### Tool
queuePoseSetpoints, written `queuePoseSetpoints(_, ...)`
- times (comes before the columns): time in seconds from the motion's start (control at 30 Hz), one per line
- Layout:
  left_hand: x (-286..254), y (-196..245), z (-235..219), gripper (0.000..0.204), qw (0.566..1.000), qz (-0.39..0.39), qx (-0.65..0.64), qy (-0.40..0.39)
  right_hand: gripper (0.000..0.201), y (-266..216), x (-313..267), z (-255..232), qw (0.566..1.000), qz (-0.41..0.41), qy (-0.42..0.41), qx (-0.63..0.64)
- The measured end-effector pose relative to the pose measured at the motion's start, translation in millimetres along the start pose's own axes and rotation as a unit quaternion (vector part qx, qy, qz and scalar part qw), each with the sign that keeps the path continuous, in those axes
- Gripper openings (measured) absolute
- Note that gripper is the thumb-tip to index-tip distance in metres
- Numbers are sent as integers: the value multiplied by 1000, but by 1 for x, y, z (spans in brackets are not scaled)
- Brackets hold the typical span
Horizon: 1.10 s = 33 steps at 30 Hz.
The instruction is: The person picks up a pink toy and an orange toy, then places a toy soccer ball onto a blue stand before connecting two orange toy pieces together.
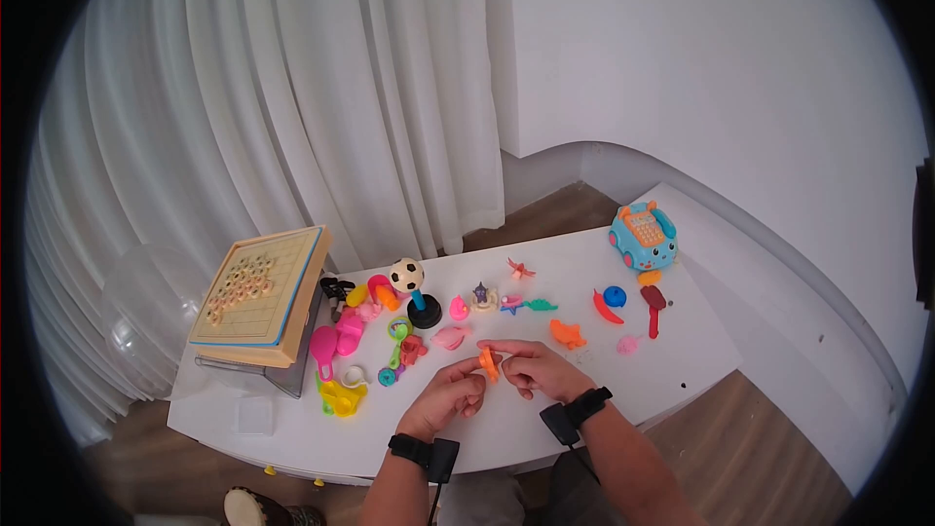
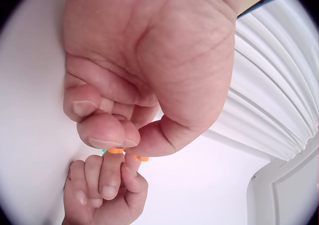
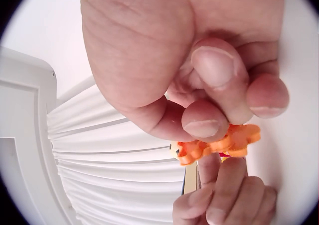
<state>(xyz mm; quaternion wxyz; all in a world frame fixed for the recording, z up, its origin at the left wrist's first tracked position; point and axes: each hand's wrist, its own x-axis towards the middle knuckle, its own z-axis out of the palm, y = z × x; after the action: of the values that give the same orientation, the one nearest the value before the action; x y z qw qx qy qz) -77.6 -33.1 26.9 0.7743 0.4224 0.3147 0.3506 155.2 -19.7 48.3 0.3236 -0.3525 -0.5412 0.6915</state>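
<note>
Over the front middle of the table, both hands meet at a small orange toy figure [image 1: 489,363] with rounded lobes and a raised rim. My left hand [image 1: 448,397] pinches it from the left between thumb and fingertips. From the other side, my right hand [image 1: 545,370] pinches its edge, thumb and index fingertip together and the other fingers bent. The right wrist view shows the orange figure [image 3: 219,144] lengthwise just past the right fingertips. In the left wrist view, the left fingers hide most of it. A pink toy [image 1: 451,337] lies on the table beyond the left hand.
On the white table [image 1: 643,380] stand a xiangqi board [image 1: 255,297] at left, a soccer-ball toy [image 1: 407,275] on a black base, and a blue toy phone [image 1: 645,237] at far right. An orange toy [image 1: 567,334] and red chilli [image 1: 608,307] lie right of the hands.
</note>
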Motion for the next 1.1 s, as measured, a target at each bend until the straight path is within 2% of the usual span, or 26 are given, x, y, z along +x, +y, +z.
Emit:
queuePoseSetpoints(0.27,-7,4,8,66,999,33,-6,16,55,13,11,-7,998,62,13,-4)
queuePoseSetpoints(0.37,-7,5,8,65,999,30,-9,11,55,13,11,-10,999,36,-34,-9)
queuePoseSetpoints(0.47,-1,0,1,64,1000,3,-16,10,55,5,4,-3,1000,1,-19,-1)
queuePoseSetpoints(0.53,1,-2,0,63,999,-24,-16,30,55,-2,0,2,1000,6,-4,-1)
queuePoseSetpoints(0.63,-2,0,-1,66,1000,-2,9,-8,55,4,5,-1,1000,25,9,1)
queuePoseSetpoints(0.8,-5,6,7,68,1000,13,5,7,53,10,9,-4,998,57,17,-19)
queuePoseSetpoints(0.87,-5,6,8,68,1000,9,1,10,51,8,8,-5,999,26,-20,-21)
queuePoseSetpoints(1.1,0,0,0,61,1000,-4,-4,-1,54,0,1,2,1000,5,-1,0)
